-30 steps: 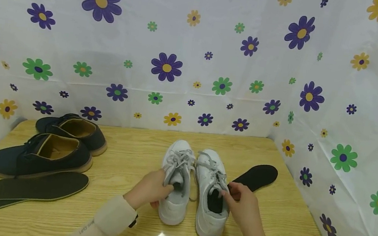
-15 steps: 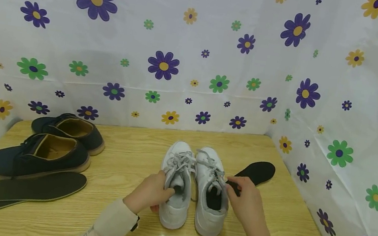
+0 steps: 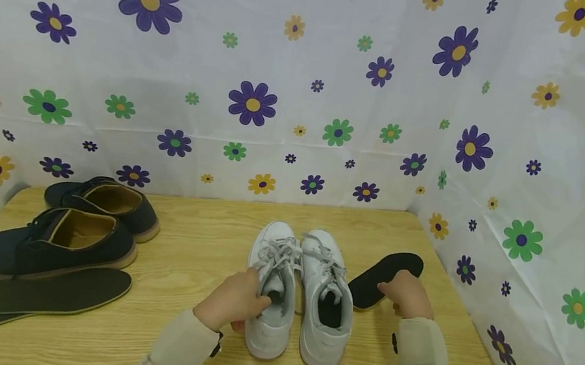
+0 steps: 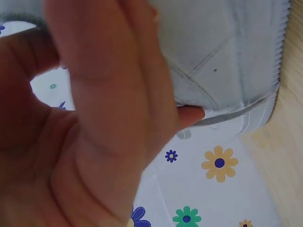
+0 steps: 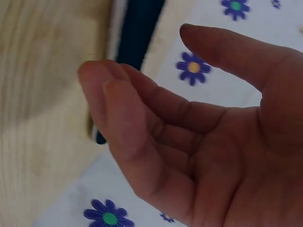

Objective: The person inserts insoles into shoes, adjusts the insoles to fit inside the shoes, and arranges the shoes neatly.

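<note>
Two white lace-up sneakers stand side by side in the middle of the table, heels toward me. My left hand (image 3: pixel 235 299) grips the left sneaker (image 3: pixel 268 340) by its collar side, thumb at the opening and fingers along the outer wall (image 4: pixel 208 56). The right sneaker (image 3: pixel 322 350) has a dark lining or insole visible inside. To its right lies a black insole (image 3: pixel 368 285) flat on the wood. My right hand (image 3: pixel 409 295) is over its near right edge. In the right wrist view, the hand's thumb and loosely bent fingers are apart, with nothing between them.
A pair of dark navy shoes (image 3: pixel 50 245) sits at the table's left, one behind the other. Two overlapping dark insoles (image 3: pixel 52 292) lie in front of them. Flower-print cloth (image 3: pixel 267 42) walls the back and sides of the wooden table (image 3: pixel 195 237).
My right hand has left the side of the right sneaker and moved right to the black insole. The left hand keeps its grip on the left sneaker.
</note>
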Available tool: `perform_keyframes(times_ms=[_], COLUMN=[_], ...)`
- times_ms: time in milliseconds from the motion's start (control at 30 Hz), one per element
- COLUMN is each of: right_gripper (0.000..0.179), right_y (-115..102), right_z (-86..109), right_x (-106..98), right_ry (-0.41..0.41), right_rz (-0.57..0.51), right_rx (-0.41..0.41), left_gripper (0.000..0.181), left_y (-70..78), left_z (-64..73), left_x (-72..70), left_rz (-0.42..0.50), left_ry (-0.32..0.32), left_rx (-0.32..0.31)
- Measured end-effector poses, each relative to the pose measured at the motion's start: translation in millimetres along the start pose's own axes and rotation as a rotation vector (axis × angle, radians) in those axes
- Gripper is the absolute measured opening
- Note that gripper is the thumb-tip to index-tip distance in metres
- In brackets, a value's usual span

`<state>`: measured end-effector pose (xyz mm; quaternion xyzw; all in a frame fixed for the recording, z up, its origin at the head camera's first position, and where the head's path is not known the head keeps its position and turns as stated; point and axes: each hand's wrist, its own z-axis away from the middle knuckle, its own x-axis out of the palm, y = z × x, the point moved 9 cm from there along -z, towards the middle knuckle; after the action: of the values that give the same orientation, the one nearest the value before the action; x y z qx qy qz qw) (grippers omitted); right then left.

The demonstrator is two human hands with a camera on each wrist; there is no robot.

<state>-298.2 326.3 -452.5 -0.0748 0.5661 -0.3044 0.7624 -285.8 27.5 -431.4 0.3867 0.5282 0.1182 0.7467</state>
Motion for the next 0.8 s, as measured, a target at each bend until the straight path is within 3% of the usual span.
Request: perform_keyframes(times_ms=[267,467,600,800], right_gripper=[0.047,0.058,0.052,0.034], right_y=[6,5,10,18], right_z=[-26.8,-33.1,-32.1,-22.2], right_x=[12,16,18,18], right_ry=[0.061,0.038,0.037,0.126], right_rz=[0.152,0.165,0.063,-0.15], right_rx=[0.004,0.025,0.062,0.108], left_gripper=[0.065,0.051,0.041,0.05], left_y=[-0.9,-2.5,-7.2,-10.0], left_z=[-2.5,1.1,3.4,5.0], left_x=[1.8,-0.4,-5.5,-22.3], left_rz=[0.028,0.044,0.022,0.012], left_ry=[-0.033,-0.033,-0.011,0.022], left_rx=[-0.001,-0.014,-0.056,-0.08])
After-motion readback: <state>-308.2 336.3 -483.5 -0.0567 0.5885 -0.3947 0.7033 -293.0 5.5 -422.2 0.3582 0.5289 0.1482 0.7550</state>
